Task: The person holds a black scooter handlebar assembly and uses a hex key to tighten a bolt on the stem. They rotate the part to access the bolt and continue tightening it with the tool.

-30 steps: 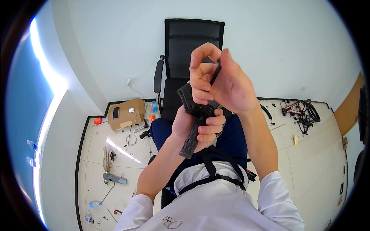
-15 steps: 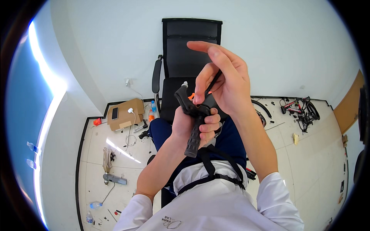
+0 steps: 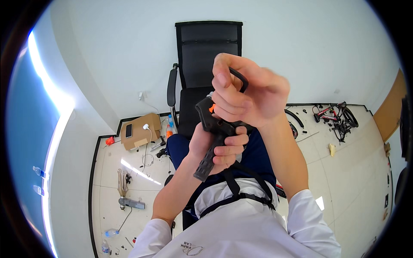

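My left hand is wrapped round a black bicycle brake lever with a ribbed rubber handlebar grip. The grip points down and to the left, over my lap. Just above the lever, my right hand has its fingers curled round a black hex key, whose bent end shows between them. That hand hides the key's lower end, so whether it sits in a bolt cannot be seen. Small orange piece shows beside the lever.
A black mesh office chair stands ahead against the wall. To the left are a cardboard box with a phone, plus metal parts on the tiles. Bicycle frame parts lie at the far right.
The right hand's outstretched index finger has curled in, and the hand has turned over the hex key. The grip's lower end has swung left, the left hand still holding it.
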`<act>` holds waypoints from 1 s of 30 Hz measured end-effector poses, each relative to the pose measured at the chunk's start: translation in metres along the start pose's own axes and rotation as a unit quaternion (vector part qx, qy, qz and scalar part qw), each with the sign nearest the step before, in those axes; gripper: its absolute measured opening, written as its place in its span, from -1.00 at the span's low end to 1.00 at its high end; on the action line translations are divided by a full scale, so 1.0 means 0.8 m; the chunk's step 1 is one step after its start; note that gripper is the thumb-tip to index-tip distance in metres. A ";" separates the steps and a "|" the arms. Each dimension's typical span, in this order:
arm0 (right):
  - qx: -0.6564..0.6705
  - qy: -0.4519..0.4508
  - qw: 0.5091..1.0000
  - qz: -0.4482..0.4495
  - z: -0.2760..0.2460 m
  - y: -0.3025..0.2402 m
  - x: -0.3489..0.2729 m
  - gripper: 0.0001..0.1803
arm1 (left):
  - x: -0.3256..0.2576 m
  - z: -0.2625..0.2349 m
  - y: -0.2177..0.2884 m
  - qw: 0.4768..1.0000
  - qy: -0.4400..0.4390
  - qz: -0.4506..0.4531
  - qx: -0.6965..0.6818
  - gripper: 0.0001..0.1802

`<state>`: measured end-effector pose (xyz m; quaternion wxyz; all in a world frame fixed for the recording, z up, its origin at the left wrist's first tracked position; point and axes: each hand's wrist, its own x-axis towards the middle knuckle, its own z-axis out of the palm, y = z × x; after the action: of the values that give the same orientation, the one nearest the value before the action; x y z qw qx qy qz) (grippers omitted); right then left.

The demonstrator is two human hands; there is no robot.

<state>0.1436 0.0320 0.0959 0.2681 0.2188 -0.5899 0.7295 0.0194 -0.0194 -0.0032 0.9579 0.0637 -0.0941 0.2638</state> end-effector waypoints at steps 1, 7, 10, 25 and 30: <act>0.032 -0.063 0.997 0.005 -0.005 0.000 0.003 -0.67 | 0.000 0.001 -0.003 1.000 -0.017 -0.021 -0.008 -0.44; 0.099 -0.093 0.990 -0.029 0.001 0.015 0.006 -0.63 | -0.003 0.009 -0.013 0.997 -0.041 -0.058 -0.001 -0.44; 0.094 -0.107 0.989 -0.027 0.000 0.018 0.010 -0.71 | -0.005 0.008 -0.012 0.997 -0.042 -0.067 -0.025 -0.45; -0.157 0.150 0.969 -0.120 0.030 0.013 -0.002 -0.79 | -0.008 0.006 0.001 0.994 -0.053 -0.078 -0.061 -0.48; -0.185 0.214 0.946 -0.160 0.030 0.024 -0.009 -0.79 | -0.007 0.006 -0.003 0.998 -0.026 -0.028 -0.045 -0.48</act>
<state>0.1366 0.0047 0.0825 0.5373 0.0955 -0.6005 0.5844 0.0149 -0.0253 0.0001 0.9639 0.0296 -0.1292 0.2309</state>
